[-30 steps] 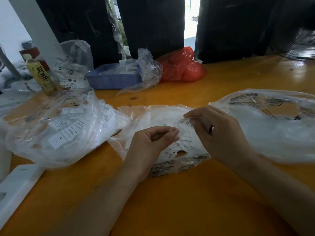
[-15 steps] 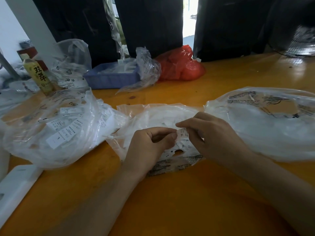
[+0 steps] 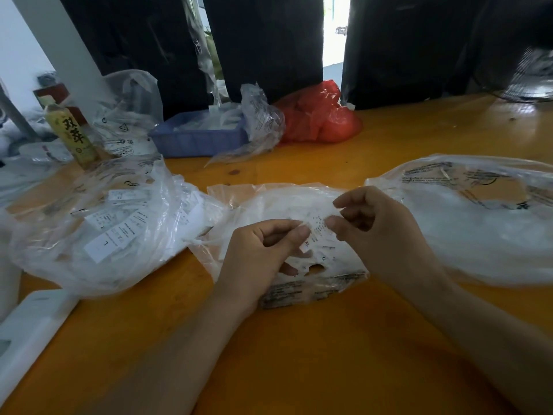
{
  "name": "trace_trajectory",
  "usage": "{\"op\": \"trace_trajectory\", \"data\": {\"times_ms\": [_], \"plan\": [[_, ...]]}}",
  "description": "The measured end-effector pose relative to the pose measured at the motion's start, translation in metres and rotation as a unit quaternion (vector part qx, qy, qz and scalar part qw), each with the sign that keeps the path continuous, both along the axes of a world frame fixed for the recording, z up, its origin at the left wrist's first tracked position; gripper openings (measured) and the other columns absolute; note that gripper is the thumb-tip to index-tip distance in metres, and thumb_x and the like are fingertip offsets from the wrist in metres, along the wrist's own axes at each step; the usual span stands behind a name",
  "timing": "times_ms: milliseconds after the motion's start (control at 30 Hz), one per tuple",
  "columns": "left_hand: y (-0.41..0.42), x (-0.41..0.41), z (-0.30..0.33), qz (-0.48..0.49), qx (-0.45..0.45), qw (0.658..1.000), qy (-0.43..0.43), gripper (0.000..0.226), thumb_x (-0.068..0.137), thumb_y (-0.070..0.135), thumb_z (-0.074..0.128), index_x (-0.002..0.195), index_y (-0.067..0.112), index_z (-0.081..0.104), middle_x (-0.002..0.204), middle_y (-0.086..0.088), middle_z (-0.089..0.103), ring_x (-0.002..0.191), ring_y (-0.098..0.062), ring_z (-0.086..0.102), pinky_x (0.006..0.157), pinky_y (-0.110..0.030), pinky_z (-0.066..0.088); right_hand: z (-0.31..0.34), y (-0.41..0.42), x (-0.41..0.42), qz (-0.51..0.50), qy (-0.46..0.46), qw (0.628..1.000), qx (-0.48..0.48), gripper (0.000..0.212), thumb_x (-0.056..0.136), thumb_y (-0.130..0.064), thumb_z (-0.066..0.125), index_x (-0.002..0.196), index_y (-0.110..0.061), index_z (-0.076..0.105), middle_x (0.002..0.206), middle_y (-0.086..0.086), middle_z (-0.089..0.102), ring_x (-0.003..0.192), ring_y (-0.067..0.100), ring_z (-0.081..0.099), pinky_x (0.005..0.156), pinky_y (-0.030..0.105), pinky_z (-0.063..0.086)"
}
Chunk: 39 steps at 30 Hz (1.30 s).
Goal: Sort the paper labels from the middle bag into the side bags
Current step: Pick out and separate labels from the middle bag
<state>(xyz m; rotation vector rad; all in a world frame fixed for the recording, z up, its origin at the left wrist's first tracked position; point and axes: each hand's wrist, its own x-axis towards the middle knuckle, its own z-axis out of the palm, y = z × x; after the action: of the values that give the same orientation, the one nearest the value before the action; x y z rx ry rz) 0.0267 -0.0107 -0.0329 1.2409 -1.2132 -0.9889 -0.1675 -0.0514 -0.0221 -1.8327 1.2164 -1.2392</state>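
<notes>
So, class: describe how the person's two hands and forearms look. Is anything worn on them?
Both are bare. The left hand and right hand show no gloves, rings, watch or bands, and the forearms are uncovered as far as the frame's bottom edge; no sleeve is visible. Fingernails look short and unpainted.

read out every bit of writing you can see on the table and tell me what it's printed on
"双萃": on the yellow bottle at the far left.
"L": on a white paper label inside the left bag.
"XL": on two paper labels in the middle bag, below both hands.
Too small or blurred to read: the fine print on the labels, and the black print on the middle bag and right bag.
</notes>
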Motion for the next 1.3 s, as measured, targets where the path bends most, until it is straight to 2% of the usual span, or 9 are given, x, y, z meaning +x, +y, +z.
{"op": "trace_trajectory", "data": {"times_ms": [433,533,633,700,867,967,1067,1167,1300], "plan": [[-0.003,0.002,0.000,0.034,0.026,0.999,-0.004,0.040,0.074,0.050,0.083,0.105,0.025,0.083,0.096,0.005,0.083,0.066,-0.026,0.073,0.054,-0.025,0.056,-0.002,0.010,0.007,0.086,0.054,0.994,-0.042,0.016,0.094,-0.025,0.071,0.105,-0.037,0.072,0.084,-0.019,0.069,0.080,0.004,0.067,0.071,0.018,0.055],[0.000,0.010,0.012,0.071,-0.033,0.991,-0.107,0.017,0.079,0.048,0.080,0.095,0.041,0.077,0.086,0.020,0.080,0.064,-0.001,0.072,0.058,-0.012,0.053,0.006,0.009,0.003,0.012,0.026,0.997,-0.067,0.013,0.096,-0.023,0.069,0.104,-0.033,0.072,0.082,-0.019,0.069,0.079,0.001,0.065,0.068,0.012,0.052],[0.002,0.043,0.039,0.206,-0.193,0.895,-0.347,0.013,0.093,0.043,0.073,0.105,0.039,0.076,0.082,0.030,0.068,0.076,0.000,0.069,0.069,-0.014,0.053,0.020,-0.002,-0.015,-0.097,0.110,0.978,-0.147,0.007,0.097,-0.026,0.062,0.102,-0.028,0.067,0.085,-0.020,0.064,0.073,0.004,0.059,0.062,0.017,0.046],[0.003,0.085,0.053,0.330,-0.221,0.819,-0.414,0.021,0.100,0.039,0.069,0.116,0.029,0.076,0.093,0.014,0.070,0.079,-0.014,0.067,0.067,-0.027,0.052,0.027,-0.016,-0.036,-0.155,0.265,0.938,-0.161,0.008,0.100,-0.021,0.057,0.099,-0.019,0.065,0.088,-0.006,0.065,0.072,0.010,0.056,0.065,0.029,0.047],[0.001,0.191,0.044,0.386,0.047,0.818,-0.425,0.026,0.102,0.019,0.064,0.121,0.004,0.071,0.119,-0.028,0.071,0.109,-0.049,0.065,0.098,-0.064,0.053,0.030,-0.038,-0.074,-0.210,0.541,0.814,0.021,0.020,0.087,0.001,0.055,0.073,-0.012,0.063,0.073,0.006,0.061,0.062,0.021,0.054,0.056,0.031,0.044],[0.002,0.189,0.036,0.395,0.105,0.767,-0.495,0.026,0.099,0.014,0.068,0.123,0.003,0.073,0.121,-0.031,0.070,0.112,-0.051,0.063,0.098,-0.062,0.052,0.025,-0.040,-0.076,-0.210,0.564,0.797,0.048,0.017,0.092,-0.009,0.054,0.079,-0.017,0.061,0.081,0.005,0.060,0.078,0.029,0.058,0.066,0.034,0.048],[0.004,0.178,0.038,0.419,0.096,0.705,-0.563,0.030,0.095,0.021,0.073,0.123,0.009,0.074,0.127,-0.032,0.063,0.119,-0.053,0.056,0.100,-0.061,0.049,0.025,-0.039,-0.071,-0.233,0.554,0.799,0.036,0.027,0.088,-0.004,0.052,0.066,-0.019,0.052,0.070,0.003,0.053,0.070,0.028,0.054,0.062,0.033,0.045],[0.002,0.171,0.040,0.445,0.050,0.707,-0.547,0.031,0.098,0.025,0.068,0.125,0.010,0.072,0.138,-0.028,0.053,0.127,-0.053,0.050,0.104,-0.062,0.044,0.027,-0.039,-0.068,-0.250,0.518,0.818,0.009,0.022,0.092,-0.007,0.050,0.072,-0.016,0.054,0.072,0.006,0.055,0.068,0.029,0.055,0.061,0.033,0.043],[-0.003,0.128,0.050,0.453,-0.077,0.718,-0.524,0.026,0.102,0.031,0.058,0.114,0.013,0.073,0.125,-0.022,0.062,0.123,-0.048,0.050,0.100,-0.056,0.038,0.031,-0.038,-0.065,-0.264,0.428,0.861,-0.076,0.019,0.100,-0.015,0.046,0.087,-0.009,0.058,0.086,0.012,0.060,0.066,0.033,0.054,0.056,0.033,0.039]]}}
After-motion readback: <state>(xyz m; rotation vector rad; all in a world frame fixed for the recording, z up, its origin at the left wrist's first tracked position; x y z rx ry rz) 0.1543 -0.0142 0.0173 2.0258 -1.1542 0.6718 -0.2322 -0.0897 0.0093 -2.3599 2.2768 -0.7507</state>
